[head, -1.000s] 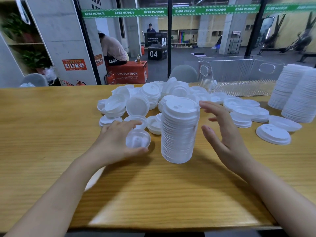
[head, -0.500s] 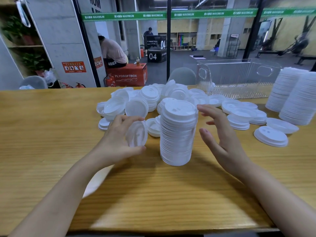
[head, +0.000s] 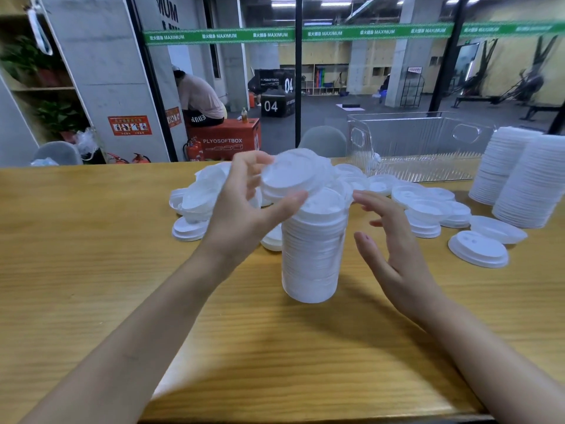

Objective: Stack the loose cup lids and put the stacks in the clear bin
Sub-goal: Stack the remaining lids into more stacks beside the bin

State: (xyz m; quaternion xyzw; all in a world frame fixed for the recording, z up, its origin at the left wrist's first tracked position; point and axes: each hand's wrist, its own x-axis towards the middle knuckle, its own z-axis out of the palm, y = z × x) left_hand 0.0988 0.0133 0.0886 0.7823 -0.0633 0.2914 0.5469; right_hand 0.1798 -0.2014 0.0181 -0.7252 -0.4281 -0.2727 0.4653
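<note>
Forearms reach in over the wooden table (head: 91, 240) toward an upright stack of lids (head: 312, 255) standing between the hands. The right hand (head: 394, 255) waits just beside the stack's right flank, fingers spread and relaxed, gripping nothing. The left hand (head: 244, 209) pinches a single lid (head: 293, 177) by its rim, thumb on the near edge and fingers on the far one, tilted just above and slightly left of the stack's top. Seating it likely means levelling it and shifting it right and down onto the stack's vertical axis. Behind lie loose lids (head: 195, 197); farther right stand two tall finished stacks (head: 526, 179) and the clear bin (head: 422, 145).
</note>
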